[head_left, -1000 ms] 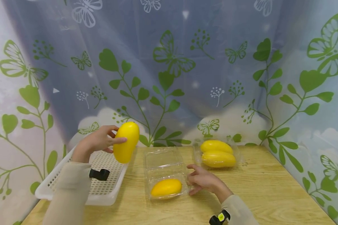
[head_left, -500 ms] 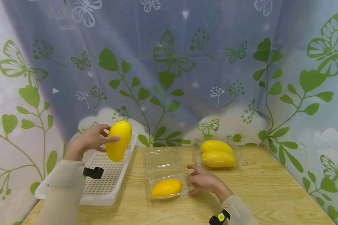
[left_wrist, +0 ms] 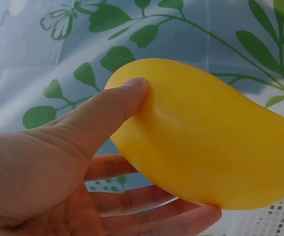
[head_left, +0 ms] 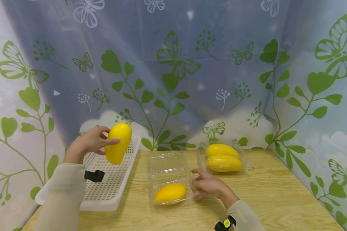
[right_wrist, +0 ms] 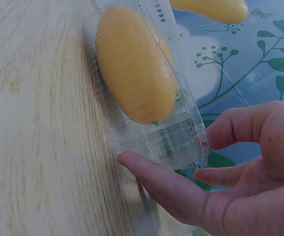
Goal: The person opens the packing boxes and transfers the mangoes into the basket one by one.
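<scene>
My left hand (head_left: 89, 141) holds a yellow mango (head_left: 118, 144) upright above the white basket. In the left wrist view the thumb (left_wrist: 114, 105) presses on the near face of this mango, while the other fingers support it from behind. An opened clear plastic clamshell box (head_left: 167, 164) lies mid-table with one mango (head_left: 171, 193) lying in its near half. At the right end of that box, my right hand (head_left: 209, 185) grips the edge. The right wrist view shows its thumb (right_wrist: 146, 169) at one corner and curled fingers on the opposite side.
A white perforated basket (head_left: 101, 206) stands at the table's left. Behind my right hand, another clear clamshell (head_left: 201, 162) contains two mangoes (head_left: 224, 163). A patterned curtain (head_left: 173, 96) hangs right behind the wooden table (head_left: 277, 192).
The left hand has moved left with the mango, away from the opened clamshell and farther over the basket. The right hand and the box have stayed in place.
</scene>
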Tool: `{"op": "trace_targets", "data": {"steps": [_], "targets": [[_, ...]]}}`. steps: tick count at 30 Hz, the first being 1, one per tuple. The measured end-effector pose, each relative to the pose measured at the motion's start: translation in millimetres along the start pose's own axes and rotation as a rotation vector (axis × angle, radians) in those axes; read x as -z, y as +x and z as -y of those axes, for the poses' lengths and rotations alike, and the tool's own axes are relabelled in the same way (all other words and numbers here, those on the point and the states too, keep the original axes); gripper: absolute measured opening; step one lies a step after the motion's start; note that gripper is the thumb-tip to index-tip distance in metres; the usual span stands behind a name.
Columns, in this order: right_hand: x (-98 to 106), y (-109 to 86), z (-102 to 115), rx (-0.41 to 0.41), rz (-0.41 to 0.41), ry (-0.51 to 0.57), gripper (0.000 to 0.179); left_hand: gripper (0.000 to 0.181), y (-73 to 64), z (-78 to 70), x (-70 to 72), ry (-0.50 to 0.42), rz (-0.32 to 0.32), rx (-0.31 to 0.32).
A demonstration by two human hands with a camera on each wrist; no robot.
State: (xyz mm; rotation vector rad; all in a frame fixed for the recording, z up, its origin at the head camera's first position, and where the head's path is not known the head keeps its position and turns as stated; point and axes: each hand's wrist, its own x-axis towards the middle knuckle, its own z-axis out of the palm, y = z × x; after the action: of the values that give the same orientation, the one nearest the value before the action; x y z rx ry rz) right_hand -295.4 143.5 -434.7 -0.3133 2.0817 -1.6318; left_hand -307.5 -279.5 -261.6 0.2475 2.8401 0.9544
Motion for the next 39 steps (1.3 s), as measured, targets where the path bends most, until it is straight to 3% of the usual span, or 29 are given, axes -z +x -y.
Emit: {"op": "trace_targets", "data": {"steps": [15, 39], "targets": [[-0.2, -1.9, 1.1, 0.01, 0.009, 0.002, 0.074, 0.079, 12.5, 20.7, -5.4, 0.014, 0.025, 0.051], [-1.4, 0.3, -1.3, 0.011, -0.001, -0.004, 0.074, 0.086, 24.8, 51.3, -6.1, 0.052, 0.054, 0.169]]}}
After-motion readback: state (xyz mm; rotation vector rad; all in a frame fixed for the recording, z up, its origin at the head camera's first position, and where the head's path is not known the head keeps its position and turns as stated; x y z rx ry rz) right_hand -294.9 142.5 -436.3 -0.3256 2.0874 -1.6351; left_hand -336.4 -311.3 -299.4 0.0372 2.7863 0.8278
